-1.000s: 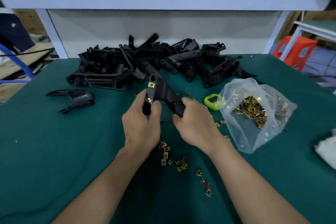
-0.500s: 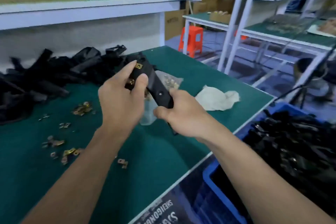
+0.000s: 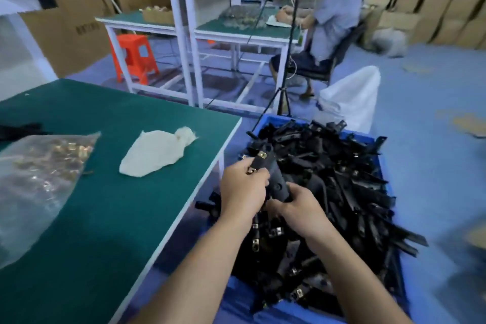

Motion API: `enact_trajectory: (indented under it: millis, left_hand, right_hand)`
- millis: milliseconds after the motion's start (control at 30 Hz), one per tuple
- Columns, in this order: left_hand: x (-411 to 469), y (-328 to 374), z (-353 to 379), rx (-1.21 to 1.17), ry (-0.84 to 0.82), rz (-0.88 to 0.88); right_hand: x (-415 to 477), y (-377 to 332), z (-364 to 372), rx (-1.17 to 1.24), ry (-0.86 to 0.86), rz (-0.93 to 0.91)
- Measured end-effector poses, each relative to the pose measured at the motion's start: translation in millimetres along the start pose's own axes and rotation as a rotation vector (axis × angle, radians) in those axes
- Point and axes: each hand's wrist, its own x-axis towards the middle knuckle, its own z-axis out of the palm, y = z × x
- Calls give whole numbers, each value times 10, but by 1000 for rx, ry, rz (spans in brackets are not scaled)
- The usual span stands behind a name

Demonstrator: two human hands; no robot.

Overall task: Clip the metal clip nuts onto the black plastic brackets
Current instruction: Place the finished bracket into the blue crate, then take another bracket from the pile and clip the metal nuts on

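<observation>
On the left the clear bag of clip nuts lies slumped on the green counter, with a white cloth beside it; I cannot tell whether its mouth is closed, so a nudge might spill loose nuts. Off the counter's edge, the left hand is wrapped round the upper end of a black bracket, held just above the blue bin. One clip nut sits near the bracket's tip and a second shows at the thumb; if that one is only half seated, a drop could knock it off among the parts. The right hand clasps the lower end. The heap of brackets stands above the rim, some overhanging it, so another piece could slide off onto the floor.
</observation>
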Motion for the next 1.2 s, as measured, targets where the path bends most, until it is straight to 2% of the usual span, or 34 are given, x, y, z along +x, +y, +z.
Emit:
enact_trajectory:
  millis: [133, 200, 300, 333, 400, 467, 533, 567, 667, 733, 867, 1033, 1200]
  left_hand:
    - [172, -332, 472, -385, -195, -329]
    - [240, -432, 618, -398, -271, -419]
    - [301, -604, 739, -204, -295, -400]
    - [300, -658, 738, -102, -286, -362]
    - [277, -807, 695, 186, -284, -274]
    - [262, -1039, 610, 523, -258, -203]
    - [247, -1298, 514, 682, -186, -214]
    - [229, -1424, 468, 697, -161, -242]
    - [161, -1780, 380, 636, -197, -350]
    - [121, -1971, 369, 622, -265, -340]
    - [126, -2045, 427, 590, -333, -299]
    - [288, -1944, 424, 408, -429, -346]
    - [211, -1919, 199, 265, -367, -404]
  right_hand:
    - [97, 476, -360, -39, 142, 132]
    - [298, 618, -515, -16, 251, 167]
    - [688, 670, -771, 54, 415, 221]
    - [790, 683, -840, -7, 448, 250]
    - [895, 773, -875, -312, 460, 287]
    - [847, 870, -698, -550, 483, 158]
    - [729, 969, -366, -665, 442, -15]
    - [664, 1040, -185, -708, 379, -42]
    - [595, 1364, 154, -748, 233, 74]
    - [654, 1516, 173, -745, 235, 137]
    - [836, 1591, 74, -773, 223, 139]
    - [1082, 1482, -21, -776, 159, 178]
    - [1243, 1399, -77, -834, 70, 206]
